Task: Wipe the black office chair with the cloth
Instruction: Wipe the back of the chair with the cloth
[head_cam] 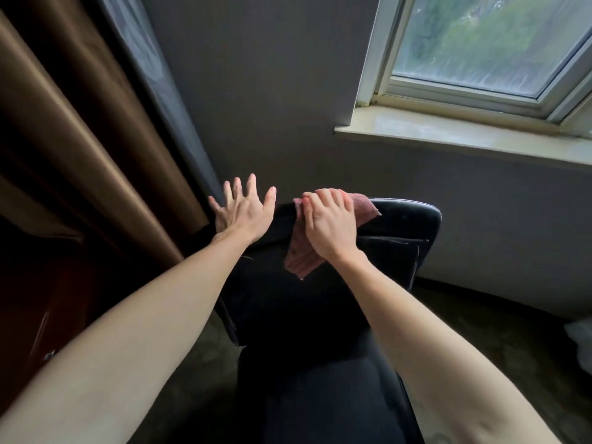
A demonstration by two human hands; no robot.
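I am gripping the cloth (300,258) atop the chair (404,220) with my right hand (330,223). My left hand (241,213) is splaying, fingers released, alongside.

Premises: a furnished private room, home or hotel type. Evidence: heavy brown curtain (80,139) at left; white-framed window (480,43) with pale sill (464,136) far right; grey wall (272,91) between; dark carpet (480,331); padded black office chair (320,315) near centre; dark wooden cabinet (48,299) near left.

The cloth (365,209) is dusty pink against the black office chair (323,315) (glossy at its top edge); brown curtain (73,149) left, white window frame (378,52) far right.
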